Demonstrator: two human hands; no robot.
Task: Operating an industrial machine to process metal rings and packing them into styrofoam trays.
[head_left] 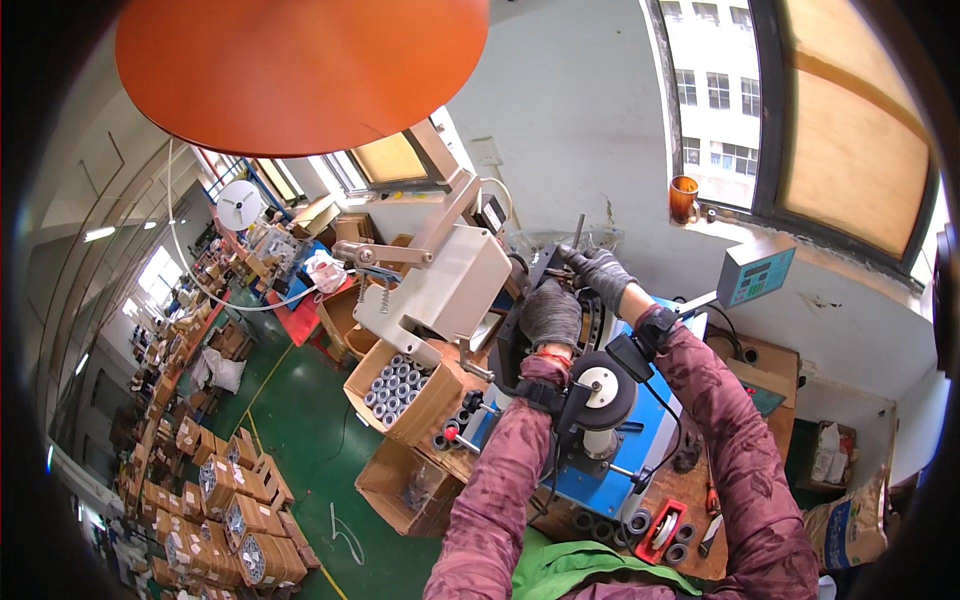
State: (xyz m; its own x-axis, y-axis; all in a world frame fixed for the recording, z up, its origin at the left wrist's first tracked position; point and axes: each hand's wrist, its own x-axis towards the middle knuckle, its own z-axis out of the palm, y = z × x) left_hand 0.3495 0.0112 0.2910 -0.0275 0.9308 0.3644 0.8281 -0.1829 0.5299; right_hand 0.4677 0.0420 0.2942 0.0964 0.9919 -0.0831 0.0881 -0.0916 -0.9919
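Note:
Both my hands wear dark grey gloves and reach to the far side of a blue-topped bench machine (585, 486). My left hand (550, 318) shows its back, and its fingers are hidden in front of the machine's dark metal parts. Just right of it and a little farther off, my right hand (600, 277) has its fingers bent together against a dark part beside an upright metal rod (579, 231). What they grip cannot be made out. Between my forearms sits a round dark wheel with a pale hub (599, 388).
A control box with a display (757, 272) stands right of the machine. A beige machine head (450, 285) is to the left. Below it, a carton of grey rings (397, 389) adjoins an open carton (405, 490). A red tape dispenser (661, 531) lies near me. An orange lamp shade (300, 75) hangs above.

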